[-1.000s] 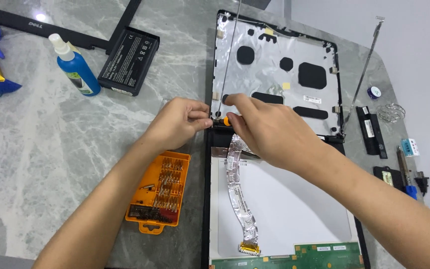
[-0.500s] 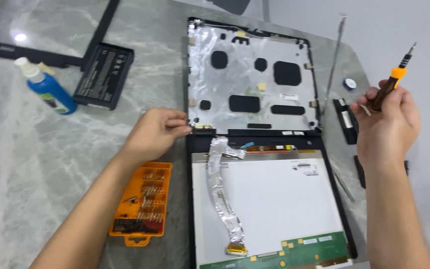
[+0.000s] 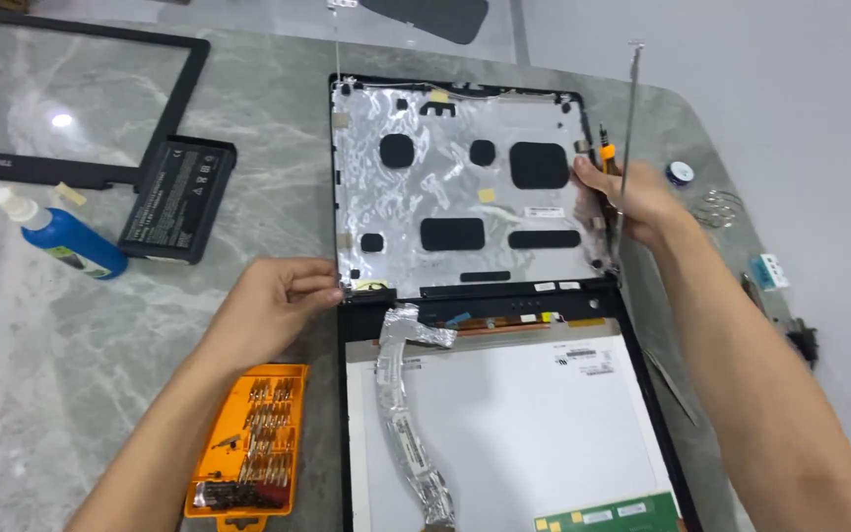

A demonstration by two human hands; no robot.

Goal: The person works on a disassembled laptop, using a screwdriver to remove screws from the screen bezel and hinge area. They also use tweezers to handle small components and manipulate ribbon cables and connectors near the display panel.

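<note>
Head view: a thin black laptop lid shell lined with crinkled silver foil (image 3: 455, 187) lies flat on the grey marbled bench (image 3: 100, 325), its lower edge meeting the white back of a bare display panel (image 3: 514, 424). The left hand (image 3: 273, 307) is curled, fingertips pinching the shell's lower left corner near the hinge. The right hand (image 3: 632, 197) is closed around an orange-handled screwdriver (image 3: 605, 148) while its fingers press on the shell's right edge, beside a thin metal side rail (image 3: 627, 138).

The shell looks light and somewhat flexible, likely to twist if lifted from one corner; the foil lining seems easy to tear or crease, so the firm plastic rim at opposite edges is the better hold. The display panel appears brittle and should be gripped only by its edges, clear of the foil-wrapped ribbon cable (image 3: 406, 414) and the green circuit strip (image 3: 608, 512).

An orange tray of screwdriver bits (image 3: 248, 443), a black battery pack (image 3: 177, 197) and a blue bottle (image 3: 66, 236) lie to the left.
</note>
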